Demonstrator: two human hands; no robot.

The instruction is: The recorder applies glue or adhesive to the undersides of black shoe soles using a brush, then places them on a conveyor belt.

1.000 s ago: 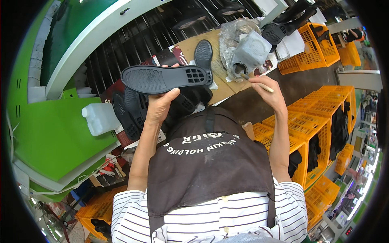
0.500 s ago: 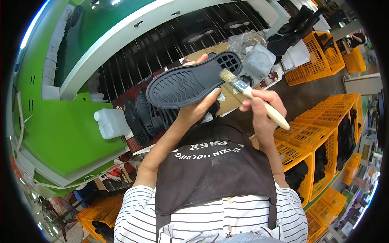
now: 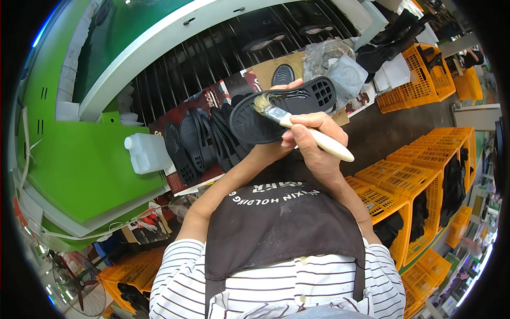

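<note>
A black shoe sole [image 3: 297, 95] is tilted in front of me, with a square-celled heel at its right end. My left hand [image 3: 273, 151] grips it from beneath, thumb side mostly hidden and fingertips showing over the far edge. Between the fingers of my right hand [image 3: 320, 142] is the pale wooden handle of a paintbrush [image 3: 275, 112]. Its bristles touch the sole's wide left part. A wet, shiny streak runs along the sole's far side toward the heel. Several more black soles [image 3: 192, 139] lean in a row to the left, and another sole [image 3: 282, 74] lies beyond on cardboard.
At the left, a white plastic jug [image 3: 147, 153] stands by a green machine [image 3: 79, 175]. Past the work surface runs a rack of dark rods [image 3: 183, 72]. A cloudy square container [image 3: 348, 77] sits right of the sole. Orange crates [image 3: 411, 170] line the right side.
The brush has swept left from beside the heel onto the wide end of the sole. My left hand has shifted the sole rightward. A shiny wet streak now shows on it.
</note>
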